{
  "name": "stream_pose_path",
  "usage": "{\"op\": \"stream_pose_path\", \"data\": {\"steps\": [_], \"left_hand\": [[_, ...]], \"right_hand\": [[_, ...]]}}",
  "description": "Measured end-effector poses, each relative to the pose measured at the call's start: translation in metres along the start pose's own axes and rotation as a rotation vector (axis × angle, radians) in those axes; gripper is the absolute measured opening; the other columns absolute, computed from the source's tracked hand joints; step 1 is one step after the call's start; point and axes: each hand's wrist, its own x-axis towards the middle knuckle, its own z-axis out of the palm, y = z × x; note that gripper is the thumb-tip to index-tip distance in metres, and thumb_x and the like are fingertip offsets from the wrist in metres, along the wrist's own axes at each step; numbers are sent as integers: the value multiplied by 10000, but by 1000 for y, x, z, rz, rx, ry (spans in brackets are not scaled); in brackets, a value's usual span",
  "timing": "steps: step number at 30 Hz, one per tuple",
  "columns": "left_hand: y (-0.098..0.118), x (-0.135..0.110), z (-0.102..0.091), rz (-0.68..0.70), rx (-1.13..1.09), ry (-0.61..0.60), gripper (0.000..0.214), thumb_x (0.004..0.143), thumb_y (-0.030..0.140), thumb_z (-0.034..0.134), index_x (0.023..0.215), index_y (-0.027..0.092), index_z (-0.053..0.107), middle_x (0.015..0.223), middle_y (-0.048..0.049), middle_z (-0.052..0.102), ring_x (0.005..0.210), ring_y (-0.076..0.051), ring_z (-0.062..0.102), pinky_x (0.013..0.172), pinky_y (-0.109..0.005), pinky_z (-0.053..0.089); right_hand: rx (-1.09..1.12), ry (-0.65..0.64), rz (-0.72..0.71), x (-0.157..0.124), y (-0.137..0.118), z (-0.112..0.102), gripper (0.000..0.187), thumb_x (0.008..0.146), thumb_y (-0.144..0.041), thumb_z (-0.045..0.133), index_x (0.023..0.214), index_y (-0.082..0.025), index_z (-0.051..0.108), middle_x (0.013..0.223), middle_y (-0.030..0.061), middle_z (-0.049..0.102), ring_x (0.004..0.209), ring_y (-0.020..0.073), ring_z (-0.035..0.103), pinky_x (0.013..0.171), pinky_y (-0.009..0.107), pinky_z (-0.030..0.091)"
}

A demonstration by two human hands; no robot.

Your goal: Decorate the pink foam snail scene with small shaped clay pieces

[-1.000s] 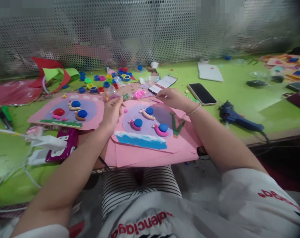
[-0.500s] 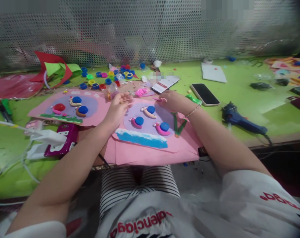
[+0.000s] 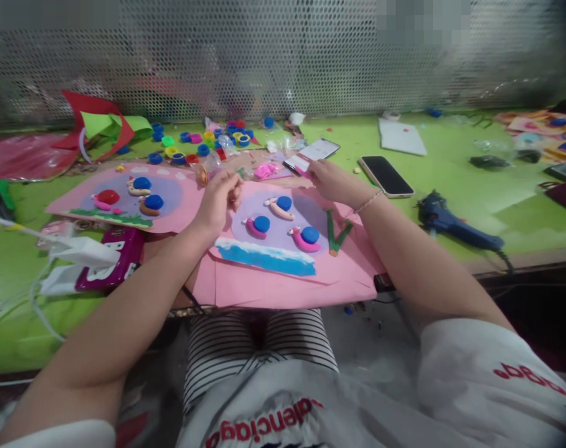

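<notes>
My left hand (image 3: 221, 198) is closed with curled fingers at the upper left of the pink card (image 3: 283, 292); anything inside is hidden. At the card's top edge my right hand (image 3: 332, 180) pinches a small piece of pink modelling clay (image 3: 302, 172). On the card's lilac oval lie three clay snails with blue cap shells: a cream snail (image 3: 281, 208), a pink snail (image 3: 257, 226) and another pink snail (image 3: 305, 238). Blue and white clay (image 3: 266, 256) runs along the bottom, and green clay leaves (image 3: 339, 233) stand at the right.
A second snail card (image 3: 63, 202) lies left, near a purple power strip (image 3: 109, 274) with white plugs. Bottle caps (image 3: 203, 149), a pink clay lump (image 3: 265, 170) and a phone (image 3: 322, 149) lie behind. To the right are another phone (image 3: 386, 176) and a glue gun (image 3: 460, 227).
My left hand's fingers have curled in, and the thin thing at its fingertips no longer shows. My right hand has moved slightly up and away with the pink clay.
</notes>
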Motion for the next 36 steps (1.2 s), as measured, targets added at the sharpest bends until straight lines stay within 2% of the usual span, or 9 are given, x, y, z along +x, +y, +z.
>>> {"op": "stream_pose_path", "data": {"steps": [3, 5, 7, 9, 12, 15, 18, 30, 36], "left_hand": [[-3, 1, 1, -29, -3, 8, 53, 802, 202, 486, 795, 191, 538, 646, 32, 464, 479, -68, 465, 424, -181, 397], [-6, 1, 1, 29, 84, 10, 115, 799, 186, 511, 886, 201, 584, 721, 16, 518, 578, -76, 521, 522, -188, 461], [-7, 0, 0, 100, 217, 8, 168, 796, 202, 553, 950, 206, 619, 780, -1, 571, 668, -85, 556, 605, -191, 484], [-6, -2, -1, 139, 322, 9, 181, 787, 221, 581, 954, 191, 643, 774, -11, 600, 681, -92, 564, 618, -191, 486], [-1, -4, 0, 155, 373, 36, 157, 781, 226, 591, 906, 157, 656, 746, -19, 616, 632, -86, 557, 582, -184, 480], [1, -4, 0, 157, 372, 77, 136, 788, 236, 588, 866, 150, 659, 738, -20, 620, 589, -73, 541, 552, -170, 466], [0, -4, 1, 154, 378, 90, 132, 786, 256, 597, 839, 153, 661, 716, -13, 621, 570, -70, 535, 540, -169, 460], [-4, -3, -3, 126, 423, 110, 205, 799, 334, 576, 841, 151, 658, 745, -28, 612, 578, -70, 533, 501, -153, 439], [-3, -4, -1, 114, 422, 118, 218, 803, 356, 569, 752, 155, 635, 723, -25, 596, 569, -64, 525, 509, -144, 443]], "right_hand": [[91, 126, 7, -3, -10, -7, 207, 859, -101, 335, 991, -158, 484, 1001, 138, 549, 879, 215, 521, 748, 337, 420], [147, 166, -41, -4, -19, -10, 238, 867, -91, 294, 1008, -187, 460, 1015, 119, 543, 896, 201, 512, 774, 330, 417], [170, 152, -115, -4, -26, -12, 229, 856, -90, 301, 971, -189, 473, 977, 106, 549, 879, 191, 506, 772, 312, 409], [167, 64, -192, -4, -31, -16, 162, 834, -112, 355, 858, -180, 500, 866, 83, 555, 789, 172, 497, 716, 285, 397], [147, -151, -264, -7, -33, -24, 107, 788, -192, 473, 682, -178, 482, 683, 29, 512, 606, 124, 424, 585, 253, 341], [147, -342, -249, -10, -34, -31, 165, 758, -265, 535, 630, -177, 476, 596, 0, 481, 522, 96, 363, 515, 247, 280], [144, -443, -213, -11, -36, -33, 167, 742, -290, 557, 635, -177, 497, 574, -7, 488, 488, 86, 348, 491, 248, 257], [149, -468, -233, -9, -38, -30, 120, 737, -210, 506, 633, -158, 477, 568, -12, 445, 514, 79, 312, 515, 251, 223], [127, -350, -230, -7, -28, -30, 166, 727, -215, 499, 601, -168, 402, 554, -28, 375, 526, 77, 294, 529, 248, 219]]}}
